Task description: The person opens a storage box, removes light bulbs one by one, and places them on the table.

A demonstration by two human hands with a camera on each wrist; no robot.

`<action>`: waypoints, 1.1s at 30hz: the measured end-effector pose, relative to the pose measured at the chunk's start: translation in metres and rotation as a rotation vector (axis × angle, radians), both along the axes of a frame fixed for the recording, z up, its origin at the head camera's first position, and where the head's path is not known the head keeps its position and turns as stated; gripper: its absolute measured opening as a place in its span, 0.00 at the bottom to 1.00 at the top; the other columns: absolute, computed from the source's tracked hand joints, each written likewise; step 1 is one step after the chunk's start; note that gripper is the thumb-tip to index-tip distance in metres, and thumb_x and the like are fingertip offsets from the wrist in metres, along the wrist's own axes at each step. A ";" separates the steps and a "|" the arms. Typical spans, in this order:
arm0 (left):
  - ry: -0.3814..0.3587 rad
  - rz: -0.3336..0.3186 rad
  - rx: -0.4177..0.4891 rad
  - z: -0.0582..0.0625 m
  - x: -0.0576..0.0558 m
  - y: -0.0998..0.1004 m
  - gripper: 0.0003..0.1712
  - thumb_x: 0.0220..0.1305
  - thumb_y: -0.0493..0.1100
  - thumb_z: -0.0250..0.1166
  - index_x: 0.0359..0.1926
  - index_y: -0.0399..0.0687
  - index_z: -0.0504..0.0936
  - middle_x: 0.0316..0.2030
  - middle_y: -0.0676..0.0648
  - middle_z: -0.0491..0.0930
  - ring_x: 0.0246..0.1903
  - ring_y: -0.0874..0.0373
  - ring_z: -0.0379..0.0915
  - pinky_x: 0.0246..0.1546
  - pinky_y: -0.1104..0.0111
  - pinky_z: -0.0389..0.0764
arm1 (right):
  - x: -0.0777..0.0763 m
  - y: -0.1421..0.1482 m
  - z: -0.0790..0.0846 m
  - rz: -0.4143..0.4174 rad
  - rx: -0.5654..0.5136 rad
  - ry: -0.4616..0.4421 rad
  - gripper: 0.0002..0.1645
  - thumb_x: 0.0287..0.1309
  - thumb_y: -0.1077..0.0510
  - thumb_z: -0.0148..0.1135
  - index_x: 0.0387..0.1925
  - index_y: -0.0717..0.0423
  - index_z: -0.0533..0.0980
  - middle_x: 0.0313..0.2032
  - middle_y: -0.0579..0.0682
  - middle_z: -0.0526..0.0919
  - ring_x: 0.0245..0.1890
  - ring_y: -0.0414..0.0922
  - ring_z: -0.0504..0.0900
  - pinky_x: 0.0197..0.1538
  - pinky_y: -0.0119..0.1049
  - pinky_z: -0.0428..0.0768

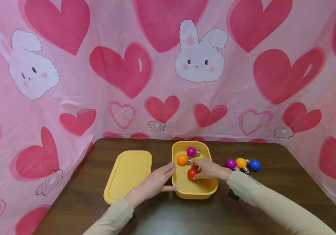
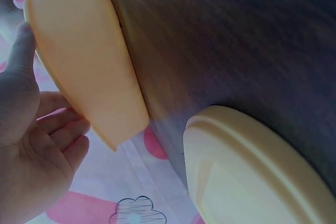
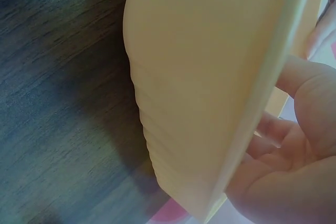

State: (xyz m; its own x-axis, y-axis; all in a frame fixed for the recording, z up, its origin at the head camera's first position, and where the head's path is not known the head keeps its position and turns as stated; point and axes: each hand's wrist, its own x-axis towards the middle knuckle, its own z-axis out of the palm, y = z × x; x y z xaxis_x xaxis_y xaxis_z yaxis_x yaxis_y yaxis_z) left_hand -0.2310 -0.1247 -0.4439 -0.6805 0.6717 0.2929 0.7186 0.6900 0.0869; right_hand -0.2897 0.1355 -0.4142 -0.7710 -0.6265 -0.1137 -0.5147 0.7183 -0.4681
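Inside a yellow plastic container [image 1: 196, 195], my right hand [image 1: 207, 169] pinches a red light bulb [image 1: 192, 174] low over the floor of the box. Behind it in the same box lie an orange bulb [image 1: 181, 159] and a purple bulb [image 1: 191, 151], both with metal screw bases. My left hand [image 1: 156, 181] touches the box's left rim with its fingers extended and thumb apart. The left wrist view shows that hand [image 2: 42, 145] along the rim of the container [image 2: 84, 51]. In the right wrist view the container wall [image 3: 194, 77] hides the red bulb.
A yellow lid [image 1: 129, 176] lies flat on the dark wooden table [image 1: 77, 202], left of the container. To the right of the box sit a second purple bulb [image 1: 231, 164], a second orange bulb [image 1: 240, 162] and a blue bulb [image 1: 254, 165], close together. Pink heart-patterned cloth [image 1: 162, 88] hangs behind.
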 end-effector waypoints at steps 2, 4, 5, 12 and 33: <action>0.007 0.000 0.000 0.000 0.000 0.000 0.48 0.59 0.67 0.64 0.70 0.40 0.69 0.70 0.40 0.69 0.68 0.49 0.70 0.65 0.59 0.76 | 0.000 0.000 0.000 -0.006 0.007 -0.007 0.20 0.52 0.54 0.75 0.42 0.58 0.76 0.36 0.50 0.83 0.35 0.43 0.79 0.39 0.27 0.82; 0.009 0.000 0.000 0.000 0.000 0.001 0.48 0.59 0.67 0.64 0.70 0.40 0.69 0.70 0.40 0.70 0.68 0.49 0.70 0.65 0.59 0.76 | 0.000 0.000 -0.001 -0.011 0.014 -0.012 0.20 0.53 0.54 0.75 0.43 0.59 0.77 0.36 0.50 0.83 0.34 0.41 0.78 0.38 0.25 0.81; 0.009 0.001 0.001 0.000 0.001 0.001 0.48 0.59 0.67 0.64 0.70 0.40 0.69 0.70 0.40 0.70 0.68 0.49 0.70 0.65 0.59 0.76 | 0.000 0.000 -0.001 -0.013 0.017 -0.013 0.20 0.53 0.54 0.75 0.43 0.59 0.78 0.37 0.49 0.84 0.34 0.41 0.78 0.37 0.25 0.81; -0.007 0.010 0.000 -0.001 0.000 0.001 0.48 0.59 0.67 0.64 0.71 0.41 0.68 0.70 0.40 0.69 0.68 0.49 0.69 0.66 0.59 0.75 | 0.000 -0.001 -0.001 -0.031 0.027 -0.053 0.21 0.54 0.54 0.74 0.47 0.58 0.80 0.37 0.47 0.84 0.33 0.39 0.77 0.38 0.27 0.82; 0.019 -0.006 0.014 -0.001 0.000 0.000 0.48 0.58 0.65 0.66 0.69 0.38 0.69 0.69 0.40 0.70 0.67 0.49 0.71 0.64 0.59 0.77 | -0.012 0.060 0.057 -0.163 -0.098 0.159 0.25 0.57 0.47 0.71 0.49 0.60 0.81 0.40 0.52 0.87 0.33 0.42 0.81 0.41 0.38 0.87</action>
State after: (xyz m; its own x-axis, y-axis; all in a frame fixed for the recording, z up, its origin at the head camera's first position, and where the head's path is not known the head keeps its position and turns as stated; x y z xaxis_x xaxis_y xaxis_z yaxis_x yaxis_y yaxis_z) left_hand -0.2314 -0.1247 -0.4448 -0.6707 0.6713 0.3154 0.7242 0.6845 0.0831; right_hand -0.3017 0.1955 -0.3572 -0.8659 -0.4948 0.0727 -0.4689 0.7527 -0.4621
